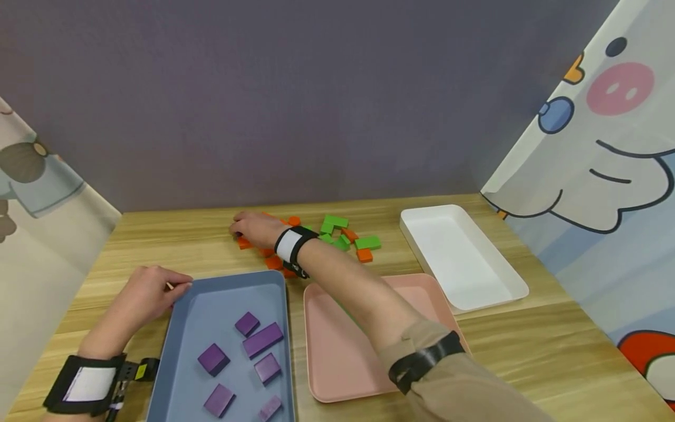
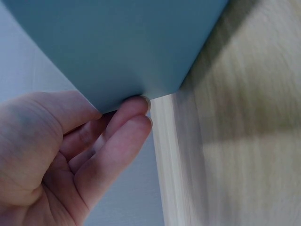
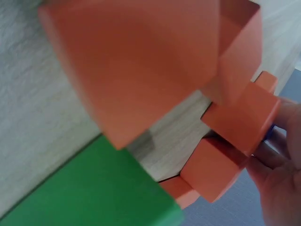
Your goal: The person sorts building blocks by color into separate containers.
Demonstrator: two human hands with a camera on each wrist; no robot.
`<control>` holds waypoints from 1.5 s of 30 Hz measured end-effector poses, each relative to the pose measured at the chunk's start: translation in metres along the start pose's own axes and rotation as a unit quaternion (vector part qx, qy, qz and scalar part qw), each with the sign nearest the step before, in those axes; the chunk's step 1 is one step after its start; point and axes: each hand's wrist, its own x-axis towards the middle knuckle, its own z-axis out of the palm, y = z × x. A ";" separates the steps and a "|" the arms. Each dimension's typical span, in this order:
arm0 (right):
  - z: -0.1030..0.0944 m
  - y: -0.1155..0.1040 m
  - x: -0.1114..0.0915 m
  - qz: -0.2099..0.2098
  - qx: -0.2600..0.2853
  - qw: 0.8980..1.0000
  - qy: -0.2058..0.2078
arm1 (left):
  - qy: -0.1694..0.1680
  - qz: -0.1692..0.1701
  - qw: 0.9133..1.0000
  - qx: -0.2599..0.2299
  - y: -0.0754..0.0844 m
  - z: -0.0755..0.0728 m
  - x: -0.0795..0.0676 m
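My left hand [image 1: 150, 293] pinches the far left corner of a blue tray [image 1: 234, 279]; in the left wrist view thumb and fingers [image 2: 124, 146] meet at the tray's wall [image 2: 141, 52]. Several purple blocks, among them a long block [image 1: 263, 340] and a cube [image 1: 213, 359], lie in that tray. Beyond it, at the left end of a loose pile, my right hand [image 1: 258, 228] reaches down among orange blocks [image 1: 273, 262]. A sliver of a dark blue-purple block [image 3: 269, 132] shows between its curled fingers, beside orange blocks [image 3: 242, 117]; most of it is hidden.
Green blocks [image 1: 367, 242] mixed with orange ones lie right of my right wrist. A pink tray [image 1: 337, 375] sits under my right forearm, next to the blue tray. A white tray [image 1: 464, 258] stands at the right. A grey panel [image 1: 295, 105] borders the wooden table's back.
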 end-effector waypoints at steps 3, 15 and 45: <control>0.002 0.002 -0.001 -0.023 0.010 0.999 0.032 | -0.001 -0.003 1.000 -0.001 0.001 0.001 -0.001; 0.007 0.000 -0.014 -0.067 -0.004 0.995 0.074 | -0.002 -0.001 1.000 -0.004 0.002 0.009 -0.004; -0.027 -0.070 -0.089 -0.293 -0.046 0.952 0.075 | -0.007 -0.003 1.000 0.001 0.000 0.000 -0.001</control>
